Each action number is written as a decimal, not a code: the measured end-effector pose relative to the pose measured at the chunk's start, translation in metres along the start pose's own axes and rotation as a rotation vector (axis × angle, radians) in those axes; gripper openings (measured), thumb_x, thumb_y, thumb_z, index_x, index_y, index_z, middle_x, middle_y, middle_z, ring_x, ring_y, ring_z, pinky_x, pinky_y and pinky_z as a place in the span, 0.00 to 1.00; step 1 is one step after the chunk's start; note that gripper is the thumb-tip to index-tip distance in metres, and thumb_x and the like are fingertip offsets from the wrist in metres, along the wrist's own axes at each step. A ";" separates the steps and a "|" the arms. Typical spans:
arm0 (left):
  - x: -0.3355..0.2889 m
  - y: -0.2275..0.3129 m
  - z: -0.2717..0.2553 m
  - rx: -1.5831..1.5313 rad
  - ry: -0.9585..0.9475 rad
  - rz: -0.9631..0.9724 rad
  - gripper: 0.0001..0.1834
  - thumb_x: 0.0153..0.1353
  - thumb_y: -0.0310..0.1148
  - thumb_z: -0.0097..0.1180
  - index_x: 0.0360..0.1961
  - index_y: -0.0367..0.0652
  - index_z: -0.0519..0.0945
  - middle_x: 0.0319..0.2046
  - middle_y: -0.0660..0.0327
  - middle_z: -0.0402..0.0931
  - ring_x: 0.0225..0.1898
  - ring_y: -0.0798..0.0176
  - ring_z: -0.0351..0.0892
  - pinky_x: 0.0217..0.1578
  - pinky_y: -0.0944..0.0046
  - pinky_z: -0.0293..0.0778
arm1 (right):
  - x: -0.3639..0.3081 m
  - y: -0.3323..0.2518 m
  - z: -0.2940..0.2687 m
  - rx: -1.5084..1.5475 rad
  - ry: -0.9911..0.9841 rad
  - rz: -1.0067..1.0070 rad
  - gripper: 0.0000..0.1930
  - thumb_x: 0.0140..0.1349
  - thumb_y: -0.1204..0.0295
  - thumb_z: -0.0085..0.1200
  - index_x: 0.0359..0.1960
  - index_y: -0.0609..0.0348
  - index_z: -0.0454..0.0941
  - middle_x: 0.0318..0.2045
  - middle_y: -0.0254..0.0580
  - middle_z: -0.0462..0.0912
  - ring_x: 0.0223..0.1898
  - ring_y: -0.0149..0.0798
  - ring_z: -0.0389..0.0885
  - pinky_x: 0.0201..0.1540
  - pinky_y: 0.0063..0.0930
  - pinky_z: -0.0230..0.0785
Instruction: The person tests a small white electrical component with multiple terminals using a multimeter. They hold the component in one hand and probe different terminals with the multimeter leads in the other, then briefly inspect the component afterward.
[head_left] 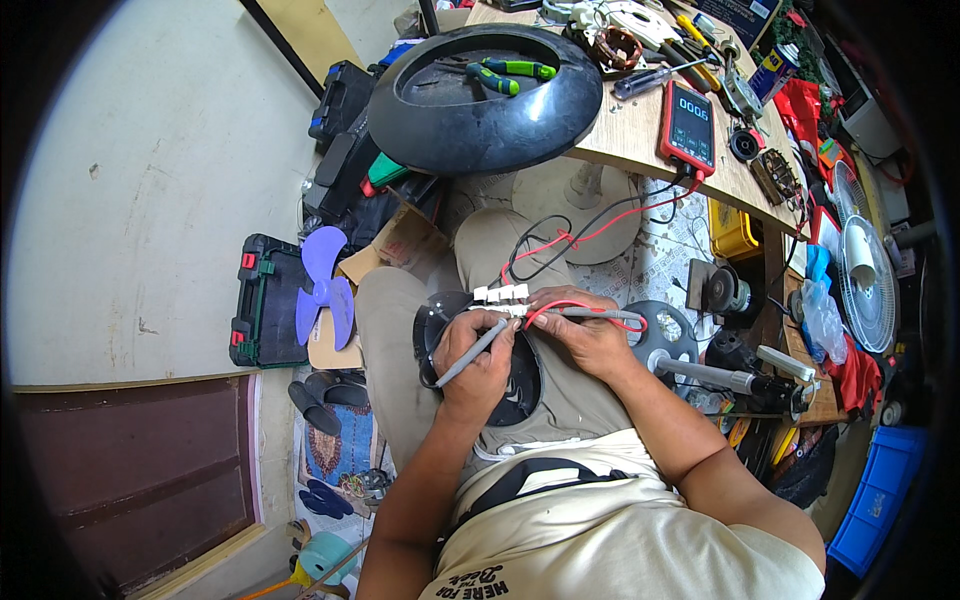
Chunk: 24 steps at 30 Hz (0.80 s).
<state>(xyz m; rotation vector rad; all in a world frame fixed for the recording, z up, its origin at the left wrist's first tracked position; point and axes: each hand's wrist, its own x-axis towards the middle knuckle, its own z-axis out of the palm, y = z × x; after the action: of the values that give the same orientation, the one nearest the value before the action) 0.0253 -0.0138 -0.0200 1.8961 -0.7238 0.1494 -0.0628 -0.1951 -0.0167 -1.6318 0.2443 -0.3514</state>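
On my lap sits a round black plastic housing (522,392), and at its far edge is a switch block with white push buttons (502,293). My left hand (474,358) is closed around a grey test probe (468,356), its tip end by the switch block. In my right hand (583,338) is the other grey test probe (590,313), with a red lead looped beside it; it points left at the switch block. Whether either tip touches metal is too small to tell. Black and red leads run up to a red-cased multimeter (688,127) with a lit screen on the table.
Beyond my knees is a wooden table (625,140), with a black ring-shaped base (485,145) at its left bearing green-handled pliers (508,74). A purple fan blade (325,290) leans by a dark tool case (268,300) at left. A fan stand (700,372) lies right; a blue crate (880,500) stands lower right.
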 end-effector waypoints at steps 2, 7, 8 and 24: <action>0.000 0.000 0.000 -0.001 0.004 0.002 0.15 0.62 0.26 0.76 0.41 0.38 0.78 0.34 0.53 0.88 0.32 0.60 0.88 0.35 0.60 0.82 | 0.000 0.000 0.000 -0.007 -0.006 -0.007 0.10 0.69 0.70 0.69 0.46 0.64 0.90 0.48 0.51 0.91 0.54 0.46 0.88 0.62 0.41 0.77; -0.001 0.002 0.002 -0.043 0.010 -0.061 0.14 0.61 0.27 0.76 0.40 0.40 0.79 0.34 0.54 0.87 0.34 0.53 0.87 0.37 0.55 0.82 | 0.001 -0.002 -0.001 -0.020 -0.016 -0.012 0.10 0.69 0.70 0.69 0.45 0.64 0.90 0.48 0.51 0.90 0.54 0.46 0.88 0.61 0.41 0.77; -0.002 0.002 0.002 -0.058 0.017 -0.083 0.14 0.60 0.27 0.75 0.39 0.41 0.80 0.33 0.55 0.86 0.35 0.49 0.87 0.38 0.52 0.81 | 0.001 -0.002 -0.001 -0.015 -0.017 -0.012 0.10 0.69 0.70 0.69 0.45 0.64 0.90 0.48 0.51 0.90 0.54 0.46 0.88 0.61 0.41 0.77; -0.001 -0.001 0.004 -0.047 0.017 -0.084 0.14 0.59 0.27 0.76 0.39 0.41 0.80 0.33 0.56 0.86 0.35 0.49 0.87 0.38 0.53 0.81 | 0.002 0.000 0.000 0.007 -0.018 -0.002 0.09 0.69 0.71 0.69 0.45 0.64 0.90 0.48 0.51 0.90 0.54 0.45 0.87 0.62 0.40 0.77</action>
<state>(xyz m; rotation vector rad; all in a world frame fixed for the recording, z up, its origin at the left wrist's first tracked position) 0.0242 -0.0164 -0.0232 1.8745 -0.6298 0.0950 -0.0614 -0.1958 -0.0165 -1.6276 0.2280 -0.3384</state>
